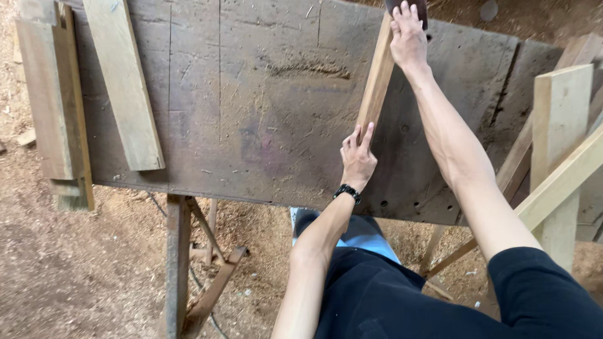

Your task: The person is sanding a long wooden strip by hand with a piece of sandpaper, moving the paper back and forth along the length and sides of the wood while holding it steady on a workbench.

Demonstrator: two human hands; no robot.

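Pale wood, a narrow strip (377, 78) lies lengthwise away from the person on the dark workbench (251, 113), pinned at both ends, seemingly to keep it steady. The left hand (358, 160) presses its near end, fingers together and flat. The right hand (408, 37) curls over the far end; its grip underneath is hidden. 2 planks (122, 81) lie well apart, left.

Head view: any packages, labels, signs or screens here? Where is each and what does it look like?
No packages, labels, signs or screens show.
Nearest thing: a black wristband on the left wrist; whether it has a screen cannot be told.
Otherwise only wood: both hands, left hand and right hand, hold a narrow wooden strip on the dark workbench.
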